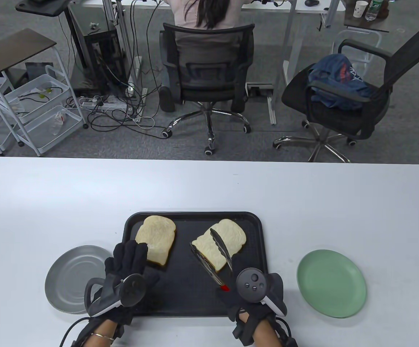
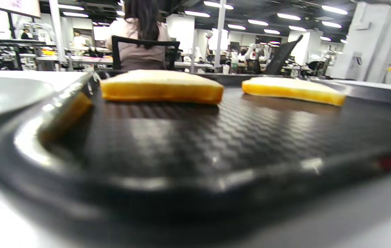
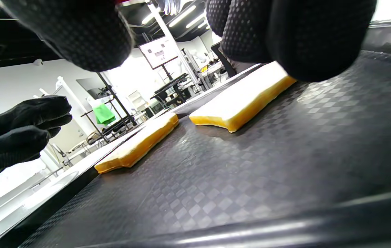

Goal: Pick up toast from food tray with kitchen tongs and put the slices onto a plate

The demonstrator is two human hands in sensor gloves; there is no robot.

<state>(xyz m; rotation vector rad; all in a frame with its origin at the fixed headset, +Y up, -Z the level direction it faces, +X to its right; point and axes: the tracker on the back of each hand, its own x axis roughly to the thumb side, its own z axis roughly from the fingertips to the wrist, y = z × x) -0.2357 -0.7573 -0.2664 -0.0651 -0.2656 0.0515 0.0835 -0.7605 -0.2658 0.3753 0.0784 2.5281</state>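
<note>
Two toast slices lie on a black tray (image 1: pixel 195 303). The left slice (image 1: pixel 156 238) (image 2: pixel 161 86) (image 3: pixel 140 141) sits near the tray's left rim. The right slice (image 1: pixel 219 244) (image 2: pixel 291 89) (image 3: pixel 243 100) lies mid-right. My right hand (image 1: pixel 236 292) grips metal tongs (image 1: pixel 213 256) by their red-tipped end. The tongs are spread, with one arm lying across the top of the right slice and the other along its left edge. My left hand (image 1: pixel 131 258) (image 3: pixel 19 134) hovers over the tray's left side beside the left slice, its fingers extended and holding nothing. My right hand's fingers (image 3: pixel 302 34) curl in at the top of the right wrist view.
A grey metal plate (image 1: pixel 73 278) (image 2: pixel 6 96) sits left of the tray, partly under my left wrist. A green plate (image 1: pixel 331 283) sits to the right. The white table (image 1: pixel 209 188) extends beyond the tray. Behind it are office chairs (image 1: pixel 209 72) and a seated person.
</note>
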